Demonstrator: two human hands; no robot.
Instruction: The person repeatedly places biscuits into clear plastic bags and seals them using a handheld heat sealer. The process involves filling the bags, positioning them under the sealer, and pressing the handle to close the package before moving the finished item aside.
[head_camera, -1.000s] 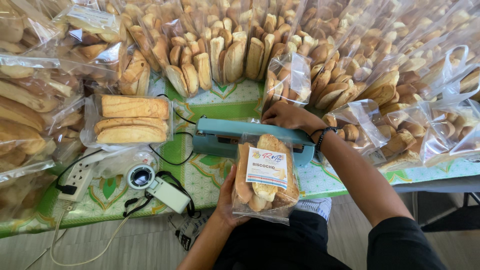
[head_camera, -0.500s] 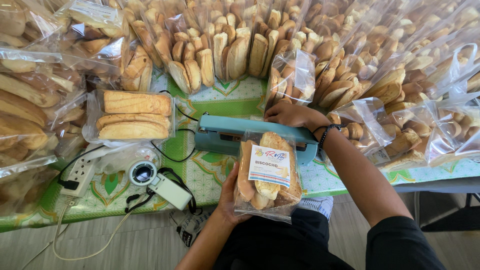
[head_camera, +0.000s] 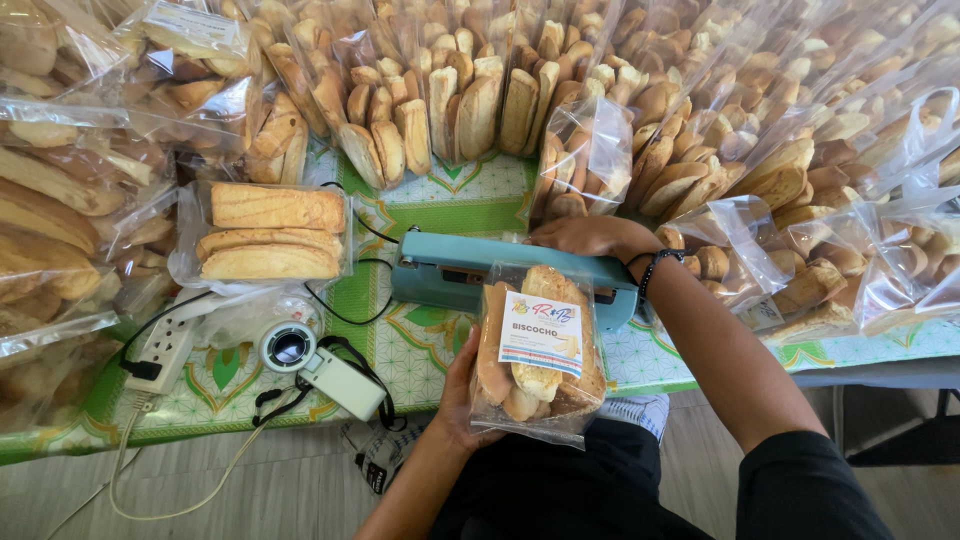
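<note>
Clear plastic bag of toasted bread slices with a white paper label (head_camera: 535, 355), its open top fed into the teal bar-type heat sealer (head_camera: 450, 270) at the near table edge.

Bag hangs off the front of the table with a green patterned cloth (head_camera: 420, 345), mouth under the sealer's arm and body unsupported below; judged that this is why it is propped from underneath. Left hand (head_camera: 458, 395): cupped around the bag's lower left side, fingers curled in a loose supporting grasp, thumb side hidden behind the plastic. Right hand (head_camera: 590, 237): palm down, fingers flat on the sealer's arm near its far end, pressing it closed; grips nothing. Beside the sealer: white power strip (head_camera: 165, 345), small white handheld device with a round lens (head_camera: 320, 365), flat packed loaves (head_camera: 265, 235). Many filled bread bags (head_camera: 480, 100) behind.
</note>
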